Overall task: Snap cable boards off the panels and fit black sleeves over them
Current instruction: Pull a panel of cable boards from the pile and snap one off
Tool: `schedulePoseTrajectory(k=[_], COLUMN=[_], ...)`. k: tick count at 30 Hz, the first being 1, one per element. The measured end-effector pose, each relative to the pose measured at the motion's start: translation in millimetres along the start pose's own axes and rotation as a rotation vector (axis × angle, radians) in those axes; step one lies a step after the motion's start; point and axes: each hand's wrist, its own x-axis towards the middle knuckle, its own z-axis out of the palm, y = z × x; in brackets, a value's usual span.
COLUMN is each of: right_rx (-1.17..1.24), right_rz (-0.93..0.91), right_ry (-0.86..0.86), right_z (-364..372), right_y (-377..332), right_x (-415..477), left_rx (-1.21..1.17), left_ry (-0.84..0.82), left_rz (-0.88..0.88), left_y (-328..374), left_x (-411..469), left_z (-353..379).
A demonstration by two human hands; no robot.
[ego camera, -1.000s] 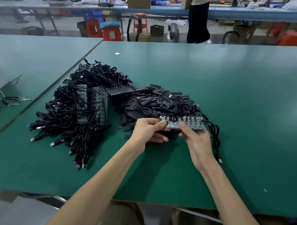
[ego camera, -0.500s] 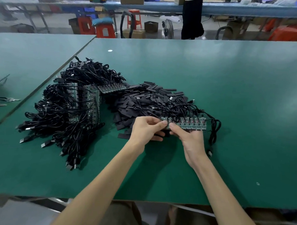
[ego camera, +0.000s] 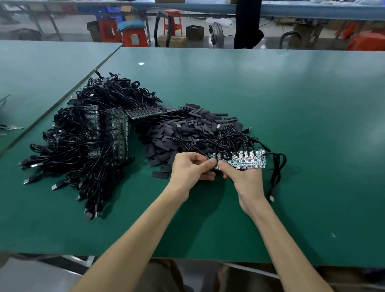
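On the near side of the black sleeve pile (ego camera: pixel 187 132), the cable-board panel (ego camera: pixel 246 160) runs left to right, the left hand (ego camera: pixel 190 170) pinching its end board (ego camera: pixel 211 156) and the right hand (ego camera: pixel 244 180) pinching the panel beside it, thumbs nearly touching.

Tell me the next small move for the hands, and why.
Likely bend the end board away to snap it off: the left hand and right hand pinch the panel side by side at its left end, thumbs almost touching.
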Motion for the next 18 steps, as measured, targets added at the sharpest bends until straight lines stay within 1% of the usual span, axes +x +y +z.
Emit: schedulePoseTrajectory(k=[9, 18], right_rx=[-0.048, -0.093], right_rz=[0.005, 0.014], right_ry=[0.005, 0.042], right_z=[0.5, 4.1], right_y=[-2.1, -4.7], right_x=[-2.2, -4.9], left_rx=[0.012, 0.114], left_ry=[0.018, 0.096], left_rz=[-0.030, -0.088], left_y=[-2.1, -0.3], left_x=[-0.3, 5.7], left_z=[2.5, 9.9])
